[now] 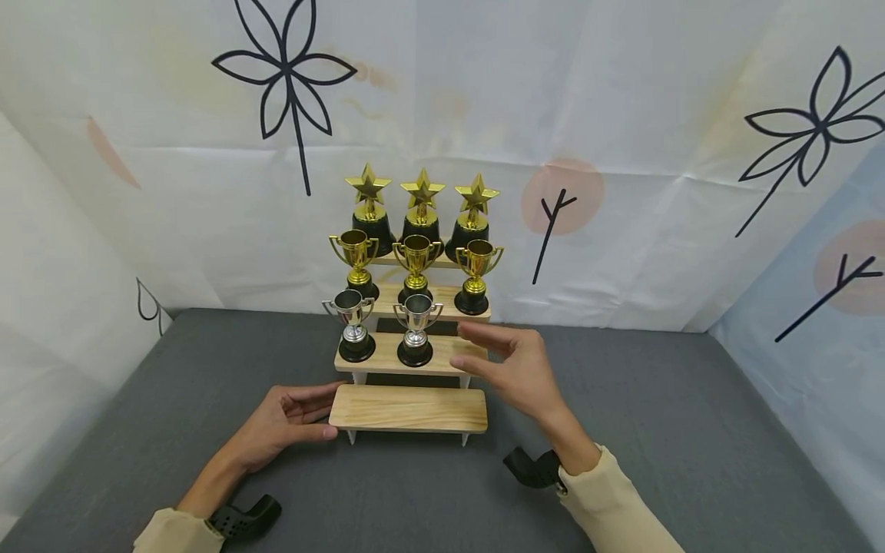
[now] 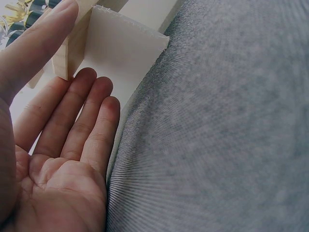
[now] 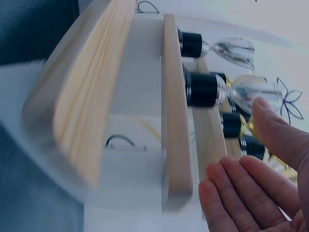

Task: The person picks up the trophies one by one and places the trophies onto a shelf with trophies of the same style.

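A tiered wooden display stand (image 1: pixel 408 408) bears rows of trophies. My left hand (image 1: pixel 280 426) is at the left end of its lowest step, fingers extended and thumb apart. In the left wrist view those fingertips lie by the wooden edge and white side panel (image 2: pixel 123 46); whether they touch is unclear. My right hand (image 1: pixel 518 369) hovers at the right end of the second step up, fingers and thumb apart with nothing between them. Two silver cup trophies (image 1: pixel 415 330) stand upright on that step, left of the hand. In the right wrist view the nearer silver cup (image 3: pixel 202 89) is beside the thumb.
Three gold cup trophies (image 1: pixel 416 265) stand one step higher. Three gold star trophies (image 1: pixel 423 203) fill the top step. A grey cloth (image 1: pixel 228 361) covers the table, and a white patterned curtain (image 1: pixel 456 92) hangs behind. Dark straps (image 1: pixel 238 518) sit on both wrists.
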### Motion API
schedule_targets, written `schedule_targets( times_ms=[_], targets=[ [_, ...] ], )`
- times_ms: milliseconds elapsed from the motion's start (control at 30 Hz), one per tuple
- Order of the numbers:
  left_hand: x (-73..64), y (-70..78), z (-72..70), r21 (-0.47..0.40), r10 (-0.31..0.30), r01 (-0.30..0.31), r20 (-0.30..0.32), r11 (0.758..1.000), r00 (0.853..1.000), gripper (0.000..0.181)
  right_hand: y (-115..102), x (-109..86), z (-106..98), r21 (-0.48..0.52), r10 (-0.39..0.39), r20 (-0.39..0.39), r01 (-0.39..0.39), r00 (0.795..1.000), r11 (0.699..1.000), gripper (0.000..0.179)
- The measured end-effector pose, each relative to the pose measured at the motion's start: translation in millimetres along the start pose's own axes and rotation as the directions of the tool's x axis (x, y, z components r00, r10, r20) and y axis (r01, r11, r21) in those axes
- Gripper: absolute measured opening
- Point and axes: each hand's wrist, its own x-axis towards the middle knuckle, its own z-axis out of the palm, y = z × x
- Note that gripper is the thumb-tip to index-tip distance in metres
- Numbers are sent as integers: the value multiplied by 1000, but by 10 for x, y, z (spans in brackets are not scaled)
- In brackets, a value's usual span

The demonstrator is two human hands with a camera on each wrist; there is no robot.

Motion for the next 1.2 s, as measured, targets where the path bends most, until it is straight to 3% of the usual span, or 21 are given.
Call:
schedule_targets(
  times_ms=[433, 767, 1000, 1100, 1200],
  targets=[
    [15, -23, -14, -3, 7, -7, 7, 1000, 1000, 66, 332, -226, -520, -167, -45, -82, 31, 996, 985, 47],
    [19, -20, -11, -2, 22, -22, 13, 1000, 1000, 65, 632, -304, -659, -311, -55, -107, 19, 993, 950, 52],
    [-3, 52, -71, 21, -31, 32, -11, 999, 999, 68, 755, -316, -765, -330, -50, -149, -2, 988, 944, 51],
    [-39, 101, -164, 42, -4, 6, -35, 999, 999, 68, 785, -320, -834, -329, -67, -166, 9, 984, 944, 50],
    [-56, 169, -230, 164, 75, -55, -119, 985, 990, 68, 796, -336, -898, -333, -82, -182, 18, 980, 943, 51]
  ],
)
